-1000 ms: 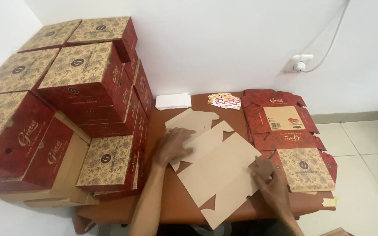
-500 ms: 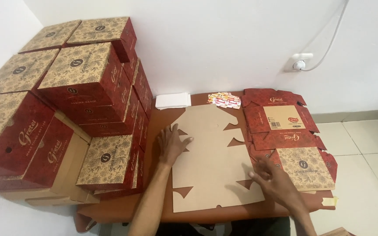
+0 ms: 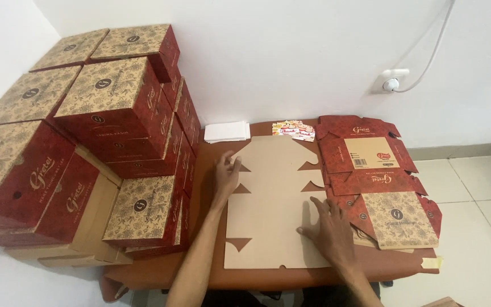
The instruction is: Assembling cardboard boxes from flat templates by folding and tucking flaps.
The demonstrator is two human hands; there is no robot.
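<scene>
The flat cardboard box blank runs top-to-bottom mid-frame; left hand and right hand, grips spread, press its opposite edges.

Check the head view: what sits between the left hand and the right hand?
Only bare brown cardboard: both hands, left hand and right hand, press flat on the unfolded box blank, and nothing else lies between them in the head view.

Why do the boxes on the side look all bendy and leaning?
In the head view the wide lens stretches the edges, so the stacked boxes lean outward; the flat cardboard sheet under the left hand and right hand stays sharp, evenly lit, with soft shadows.
</scene>
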